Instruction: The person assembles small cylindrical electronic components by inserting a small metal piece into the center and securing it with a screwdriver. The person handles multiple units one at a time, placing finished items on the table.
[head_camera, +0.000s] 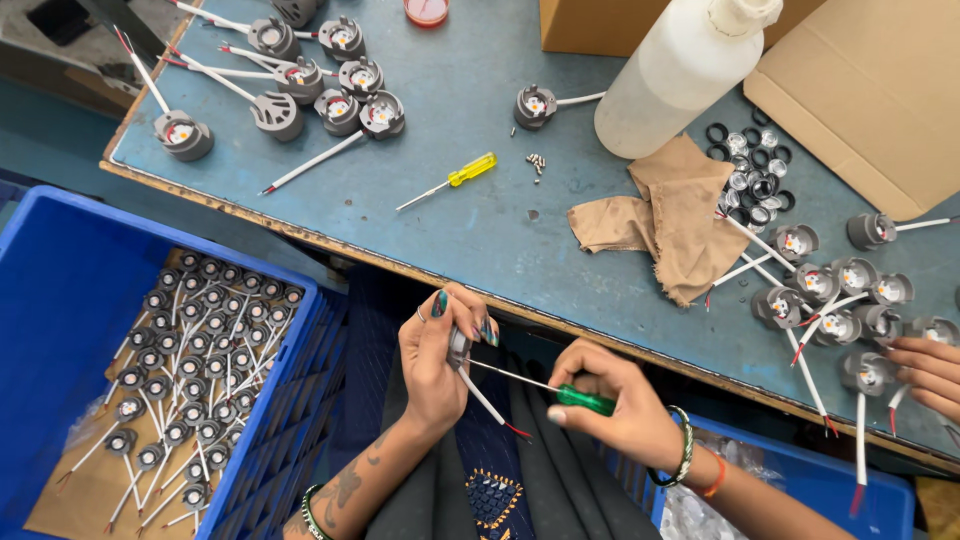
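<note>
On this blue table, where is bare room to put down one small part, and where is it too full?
The widest bare patch of the table lies between the yellow screwdriver, the brown cloth and the near edge. A smaller one lies above the screwdriver, left of the white bottle. The far left corner and the right side are crowded with grey lamp parts.

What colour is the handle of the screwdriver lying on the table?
Translucent yellow: the small screwdriver on the blue-grey table, clearest in the head view.
</note>
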